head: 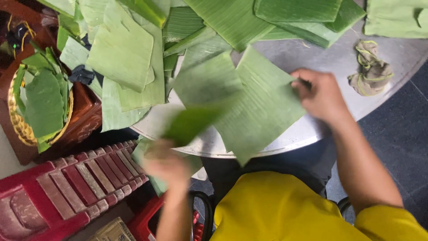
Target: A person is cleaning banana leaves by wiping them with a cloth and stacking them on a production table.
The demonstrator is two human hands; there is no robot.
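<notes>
The round grey metal table (pixel 321 58) carries everything and serves as the landmark. Across its far half lies a loose heap of cut green banana leaf pieces (pixel 129 53). Nearer its front edge sits the large squarish green banana leaf sheet (pixel 263 107), one corner overhanging the rim. The right hand (pixel 322 96) rests on the sheet's right edge, fingers pinched on the leaf. Below the table's front rim, the left hand (pixel 166 164) is blurred; it seems closed on a narrower dark green leaf strip (pixel 192 122) that rises over the edge, though the grip itself cannot be told for certain. Left of the table stand a red plastic slatted crate (pixel 67 192) and a basket of folded leaves (pixel 42 105). A crumpled grey rag (pixel 371 71) lies at the table's right. Handling such leaf well probably means holding along the ribs and keeping the sheet flat, since it tears easily across the grain.
</notes>
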